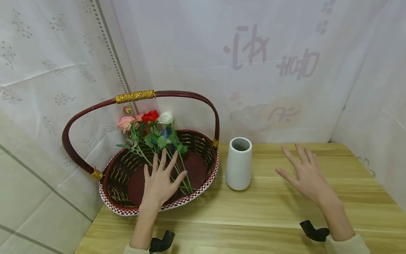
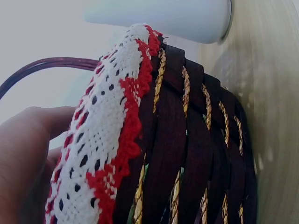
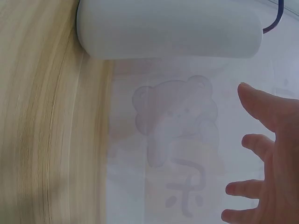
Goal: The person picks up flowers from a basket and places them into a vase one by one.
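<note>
Flowers: in the basket, heads beyond the fingers of the left hand, contact unclear.
Left hand: fingers spread, grasping nothing.
Vase: upright on the bench, between both hands' fingers.
Right hand: fingers likewise spread, released.
Risk: crossed stems might snag if pulled; a knock might tip the vase.

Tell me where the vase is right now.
In the head view, the white vase stands on the table, just right of the basket and left of the person's right hand.
</note>
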Motion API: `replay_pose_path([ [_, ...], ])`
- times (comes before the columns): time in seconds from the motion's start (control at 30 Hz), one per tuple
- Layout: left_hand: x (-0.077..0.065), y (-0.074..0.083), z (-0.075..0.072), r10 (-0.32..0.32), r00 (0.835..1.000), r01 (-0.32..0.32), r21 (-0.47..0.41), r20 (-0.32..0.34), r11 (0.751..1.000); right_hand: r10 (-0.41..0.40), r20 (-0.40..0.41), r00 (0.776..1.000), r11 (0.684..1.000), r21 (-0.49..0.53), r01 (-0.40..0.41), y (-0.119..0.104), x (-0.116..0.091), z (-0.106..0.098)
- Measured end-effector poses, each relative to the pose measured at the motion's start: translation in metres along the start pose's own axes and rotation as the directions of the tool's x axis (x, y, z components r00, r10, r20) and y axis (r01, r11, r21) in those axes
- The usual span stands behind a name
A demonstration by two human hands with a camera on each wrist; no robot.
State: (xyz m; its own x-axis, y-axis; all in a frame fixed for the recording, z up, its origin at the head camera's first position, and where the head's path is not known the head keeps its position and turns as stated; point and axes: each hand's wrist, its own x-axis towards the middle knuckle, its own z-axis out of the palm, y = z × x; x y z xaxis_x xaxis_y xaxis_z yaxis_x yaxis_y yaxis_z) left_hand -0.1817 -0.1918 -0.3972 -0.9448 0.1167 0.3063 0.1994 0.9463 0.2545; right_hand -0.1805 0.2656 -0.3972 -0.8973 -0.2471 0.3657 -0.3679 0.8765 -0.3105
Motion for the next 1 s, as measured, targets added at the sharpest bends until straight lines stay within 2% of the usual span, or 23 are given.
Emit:
replay_pose_path([
  [0.53,0.006,-0.007,-0.001,-0.01,1.0,0.01,-0.018,-0.003,1.0,0.0,-0.011,1.0,0.998,0.066,0.001,-0.01,0.006,0.008],
  [0.7,0.008,-0.008,-0.001,-0.01,1.0,0.01,-0.044,-0.008,0.999,-0.004,-0.018,1.0,0.994,0.109,0.006,-0.011,0.007,0.012],
  [1.0,0.011,-0.006,0.0,0.004,0.999,-0.007,-0.107,-0.032,0.994,0.001,0.02,1.0,0.981,0.196,-0.005,-0.016,0.011,0.017],
])
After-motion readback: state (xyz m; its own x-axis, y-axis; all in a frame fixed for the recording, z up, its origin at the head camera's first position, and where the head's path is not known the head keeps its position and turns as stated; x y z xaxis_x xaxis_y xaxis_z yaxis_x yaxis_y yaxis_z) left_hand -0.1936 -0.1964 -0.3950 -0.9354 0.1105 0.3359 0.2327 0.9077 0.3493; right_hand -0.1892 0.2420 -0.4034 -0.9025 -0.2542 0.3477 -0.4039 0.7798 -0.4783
